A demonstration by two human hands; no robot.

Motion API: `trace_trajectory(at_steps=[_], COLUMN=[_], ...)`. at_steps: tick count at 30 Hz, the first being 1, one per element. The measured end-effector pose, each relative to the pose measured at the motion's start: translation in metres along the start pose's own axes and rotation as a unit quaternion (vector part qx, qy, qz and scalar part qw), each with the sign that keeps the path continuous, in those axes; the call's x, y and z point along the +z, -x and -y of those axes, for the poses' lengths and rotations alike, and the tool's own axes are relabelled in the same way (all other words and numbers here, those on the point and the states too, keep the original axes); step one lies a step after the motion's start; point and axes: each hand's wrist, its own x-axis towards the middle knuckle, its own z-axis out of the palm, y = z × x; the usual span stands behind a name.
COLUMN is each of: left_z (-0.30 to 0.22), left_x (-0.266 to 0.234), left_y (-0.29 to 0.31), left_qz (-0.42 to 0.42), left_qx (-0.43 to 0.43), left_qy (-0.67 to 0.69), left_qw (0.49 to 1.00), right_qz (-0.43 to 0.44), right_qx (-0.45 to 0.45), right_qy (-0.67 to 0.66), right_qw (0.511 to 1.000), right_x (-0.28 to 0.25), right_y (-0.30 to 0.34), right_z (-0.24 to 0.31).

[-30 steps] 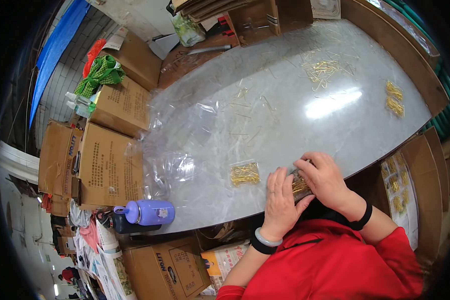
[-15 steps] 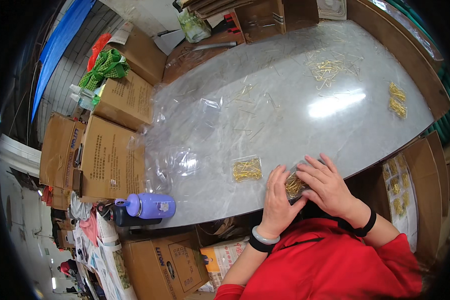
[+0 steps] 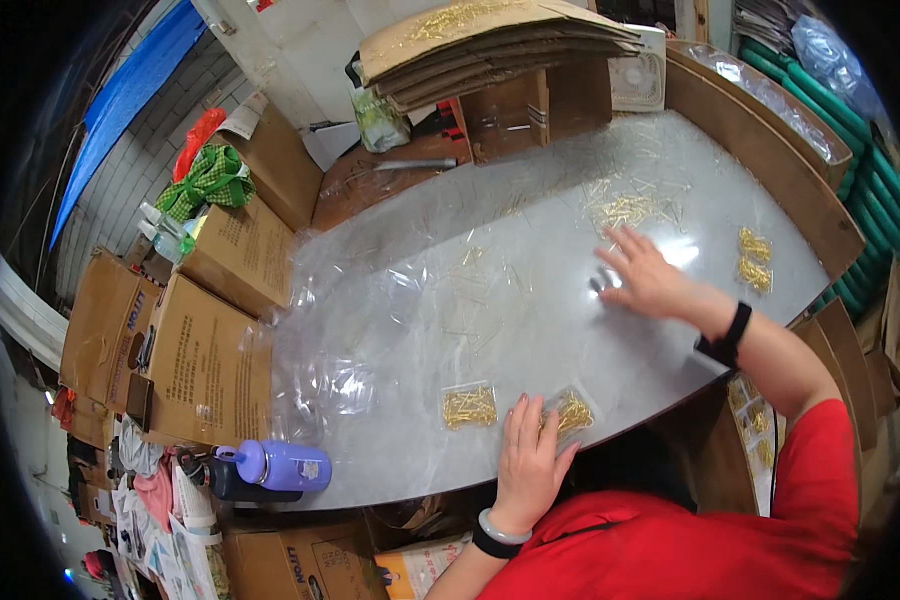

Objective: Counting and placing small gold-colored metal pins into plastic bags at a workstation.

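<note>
My left hand [image 3: 530, 455] lies flat near the table's front edge, its fingers stretched out against a clear bag of gold wire hooks [image 3: 574, 412]. Just left of it rests another clear bag of gold hooks [image 3: 468, 406]. My right hand [image 3: 645, 278] reaches over the grey table, fingers spread and holding nothing. Beyond its fingertips is a loose pile of gold wire hooks [image 3: 625, 208]. Two more filled bags [image 3: 755, 260] lie one behind the other at the table's right side.
Empty clear bags [image 3: 350, 375] are spread over the left of the grey table [image 3: 510, 350]. A purple bottle [image 3: 285, 467] lies at the front left corner. Cardboard boxes [image 3: 210, 345] line the left side. Stacked cardboard sheets [image 3: 490, 50] and a white fan [image 3: 638, 75] are at the back.
My right hand has left the bag at the front edge and moved forward toward the loose hooks. The left hand stays by the bag. The whole view has tilted up.
</note>
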Motion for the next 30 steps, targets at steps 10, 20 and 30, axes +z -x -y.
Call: trace_trajectory(at_steps=[10,20,30], left_z=[0.025,0.006,-0.001], left_x=[-0.016,-0.015,0.000], left_y=[0.006,0.031,0.000], left_qz=[0.011,-0.131,0.033], left_qx=[-0.051,-0.064,-0.050], left_qy=[-0.064,-0.097,-0.093], left_qw=[0.997,0.985,0.994], right_qz=[0.166,0.170,0.085], right_qx=[0.181,0.098,-0.065], right_qy=[-0.003,-0.014,-0.003], right_qw=[0.969,0.980,0.994], right_x=[0.005,0.001,0.007], right_y=[-0.072,0.003,0.100], right_z=[-0.075,-0.012,0.060])
